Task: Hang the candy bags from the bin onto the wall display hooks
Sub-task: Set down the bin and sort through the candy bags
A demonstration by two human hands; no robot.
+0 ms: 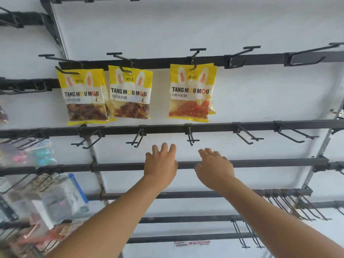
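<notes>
Three yellow candy bags hang from hooks on the upper black rail point(163, 61): a left bag point(83, 95) and a middle bag point(130, 94) of brown candy, and a right bag point(192, 92) of red candy. More bags seem to hang behind the left and right ones. My left hand point(161, 162) and my right hand point(214, 168) are raised in front of the wall below the bags, fingers spread and relaxed, holding nothing. Empty hooks point(190, 137) stick out of the rail just above my fingers. The bin is out of view.
Empty hooks point(242, 56) continue to the right on the upper rail and on the rail below point(290, 132). Lower rails carry several bare hooks point(290, 203) at right. Blurred packaged goods point(42, 198) hang at the left edge. The wall point(204, 25) behind is white.
</notes>
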